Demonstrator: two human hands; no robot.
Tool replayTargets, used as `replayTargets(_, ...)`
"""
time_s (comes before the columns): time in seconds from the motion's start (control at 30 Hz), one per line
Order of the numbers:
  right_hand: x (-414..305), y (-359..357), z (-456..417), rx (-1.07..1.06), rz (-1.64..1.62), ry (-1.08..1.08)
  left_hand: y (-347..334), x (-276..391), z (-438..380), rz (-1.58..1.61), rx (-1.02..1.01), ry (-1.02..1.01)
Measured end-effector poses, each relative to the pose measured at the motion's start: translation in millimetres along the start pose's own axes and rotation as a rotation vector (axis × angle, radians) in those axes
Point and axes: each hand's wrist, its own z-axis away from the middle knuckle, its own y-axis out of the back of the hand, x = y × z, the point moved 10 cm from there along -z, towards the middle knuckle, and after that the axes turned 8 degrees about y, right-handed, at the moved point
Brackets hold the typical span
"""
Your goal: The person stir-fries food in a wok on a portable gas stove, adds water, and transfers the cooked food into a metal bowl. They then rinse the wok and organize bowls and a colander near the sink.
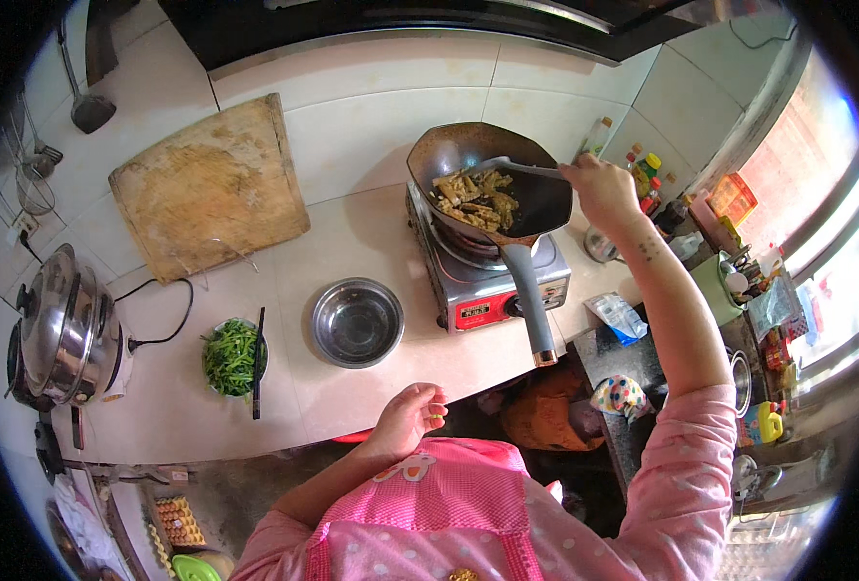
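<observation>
My right hand grips the handle of a spatula, whose head reaches into the wok. Browned food pieces lie in the dark wok, which sits on a portable gas stove. The wok's long grey handle points toward me and nobody holds it. Near the counter's front edge, my left hand is loosely curled, with nothing visible in it and a ring-like band on one finger. Closest to it on the counter stands an empty steel bowl.
A bowl of cut greens has chopsticks across its rim. A wooden cutting board leans on the wall. At left stands a lidded steel pot. Bottles and a foil-like packet are right of the stove.
</observation>
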Motion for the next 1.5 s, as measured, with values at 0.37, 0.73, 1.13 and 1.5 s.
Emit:
replayTargets(0.37,-3,-6,-3,-0.114,0.143,0.105,-7,-13,-7,-0.009,0.022,-0.001)
replayTargets(0.73,1,-61,62,-0.181,-0.214,-0.204,-44,-25,-27,-0.116,0.008,0.041)
replayTargets(1.13,-75,-180,324,0.376,-1.087,-0.680,-78,8,-169,-0.808,0.028,-0.450)
replayTargets(1.5,-182,-531,678,-0.786,-0.532,-1.024,-66,15,-217,-0.910,0.438,-0.286)
